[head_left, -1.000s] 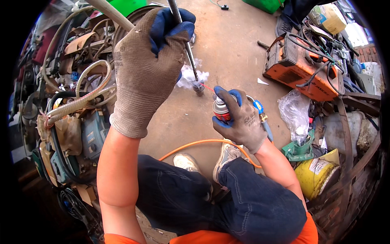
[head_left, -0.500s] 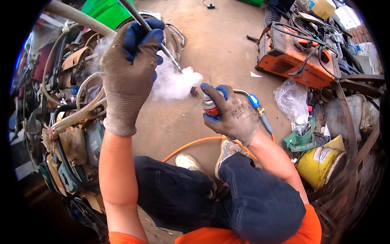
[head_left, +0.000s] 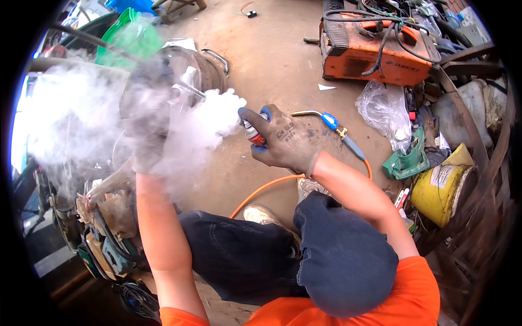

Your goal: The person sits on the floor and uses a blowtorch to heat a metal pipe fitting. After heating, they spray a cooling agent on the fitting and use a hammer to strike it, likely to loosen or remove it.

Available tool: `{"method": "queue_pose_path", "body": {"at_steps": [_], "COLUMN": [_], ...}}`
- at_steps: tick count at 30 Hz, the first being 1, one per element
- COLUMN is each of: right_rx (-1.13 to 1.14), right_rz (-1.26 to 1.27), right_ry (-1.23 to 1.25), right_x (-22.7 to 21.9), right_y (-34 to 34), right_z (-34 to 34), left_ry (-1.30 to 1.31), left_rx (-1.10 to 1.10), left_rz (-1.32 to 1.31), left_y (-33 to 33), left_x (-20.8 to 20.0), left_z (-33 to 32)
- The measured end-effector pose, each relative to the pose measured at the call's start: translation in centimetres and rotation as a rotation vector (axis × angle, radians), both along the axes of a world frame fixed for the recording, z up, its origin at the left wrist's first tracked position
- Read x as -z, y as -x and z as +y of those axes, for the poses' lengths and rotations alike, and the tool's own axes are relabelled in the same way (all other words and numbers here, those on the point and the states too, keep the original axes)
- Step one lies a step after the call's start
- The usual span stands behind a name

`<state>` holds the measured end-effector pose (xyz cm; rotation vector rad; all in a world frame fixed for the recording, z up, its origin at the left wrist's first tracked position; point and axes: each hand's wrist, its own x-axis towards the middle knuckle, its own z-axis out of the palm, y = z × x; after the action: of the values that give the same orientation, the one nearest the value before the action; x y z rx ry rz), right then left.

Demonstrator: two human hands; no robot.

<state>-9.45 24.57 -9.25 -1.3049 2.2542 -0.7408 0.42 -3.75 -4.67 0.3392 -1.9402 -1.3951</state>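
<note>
Fingers [head_left: 253, 119] around the spray can [head_left: 254, 136]

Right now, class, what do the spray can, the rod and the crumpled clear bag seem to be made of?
Spray can: probably thin metal, shiny and silvery at the shoulder, red-coated below.
Rod: likely steel, judging by its grey sheen, though the white cloud blurs it.
Bag: apparently glossy plastic film; see-through, creased.

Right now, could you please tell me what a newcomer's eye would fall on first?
White smoke spreads over the left side, veiling the left hand and the rod it holds. Near the centre, the right hand grips a can; an orange machine sits at upper right.
</note>
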Motion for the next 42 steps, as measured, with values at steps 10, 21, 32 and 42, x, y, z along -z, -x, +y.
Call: {"method": "queue_pose_path", "body": {"at_steps": [10, 21, 32, 42], "right_rx": [-0.020, 0.191, 0.146, 0.193], "right_rz": [0.060, -0.044, -0.122, -0.140], "right_ry": [0.020, 0.226, 0.234, 0.266], "right_x": [0.5, -0.4, 1.4, 4.0], "right_y": [0.4, 1.1, -0.7, 0.3], "right_z": [0.4, 7.8, 8.7, 7.9], "left_ry": [0.025, 0.139, 0.280, 0.342], "left_rx": [-0.021, -0.142, -0.272, -0.310], "left_rz": [-0.085, -0.293, -0.471, -0.581], "left_y": [-0.7, -3.3, -5.9, -5.3], "left_x": [-0.5, -1.6, -4.0, -3.4], "left_z": [0.5, 3.1, 3.4, 3.7]}}
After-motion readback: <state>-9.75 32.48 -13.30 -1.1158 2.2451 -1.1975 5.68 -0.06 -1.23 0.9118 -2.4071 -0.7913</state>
